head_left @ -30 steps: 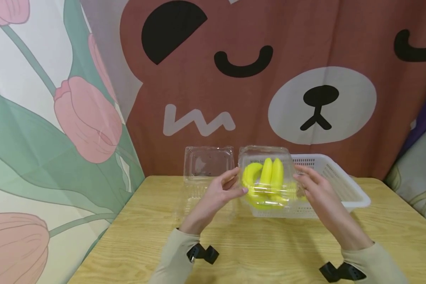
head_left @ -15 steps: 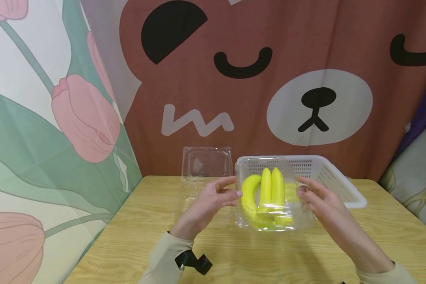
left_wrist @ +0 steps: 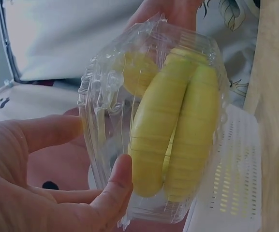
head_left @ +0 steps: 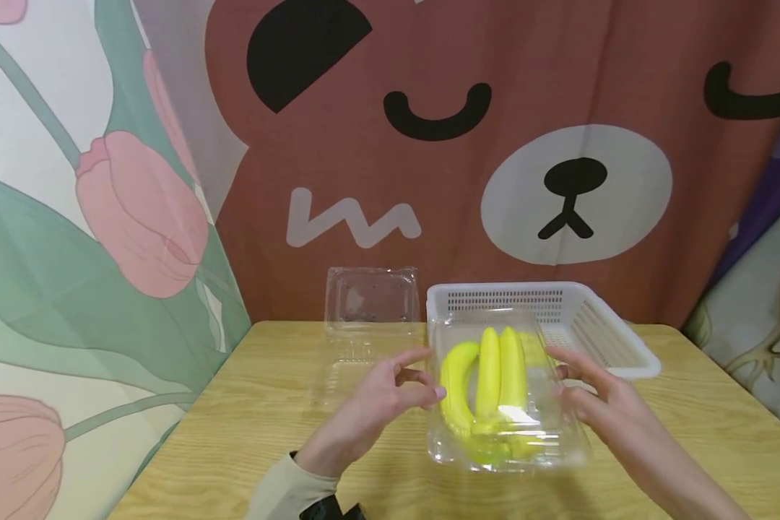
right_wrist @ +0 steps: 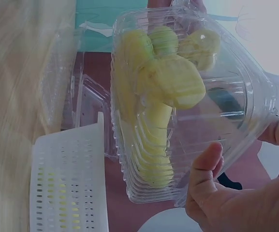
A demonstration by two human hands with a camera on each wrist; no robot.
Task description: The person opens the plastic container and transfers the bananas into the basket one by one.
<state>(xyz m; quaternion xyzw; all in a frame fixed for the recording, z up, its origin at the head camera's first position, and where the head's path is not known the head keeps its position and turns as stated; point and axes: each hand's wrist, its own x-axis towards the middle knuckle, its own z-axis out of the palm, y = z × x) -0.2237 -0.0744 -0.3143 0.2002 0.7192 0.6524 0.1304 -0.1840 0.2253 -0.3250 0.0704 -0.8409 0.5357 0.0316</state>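
Note:
Between my hands is a clear plastic clamshell box with several yellow bananas inside; its lid lies over them. My left hand holds the box's left side between thumb and fingers. In the left wrist view the left thumb rests on the plastic. On the opposite side, my right hand grips the box, its thumb against the wall in the right wrist view. The box is off the table and tilted, so the bananas show through its top. Some fingertips are hidden behind the plastic.
A second clear clamshell stands open at the left on the wooden table, its lid upright. Behind the held box is a white slotted basket; yellow shows through its slots. A bear-print curtain hangs behind.
Both hands have brought the banana box from over the basket toward me and lower in view, tilting its top more into sight. The open clamshell and the basket have stayed in place.

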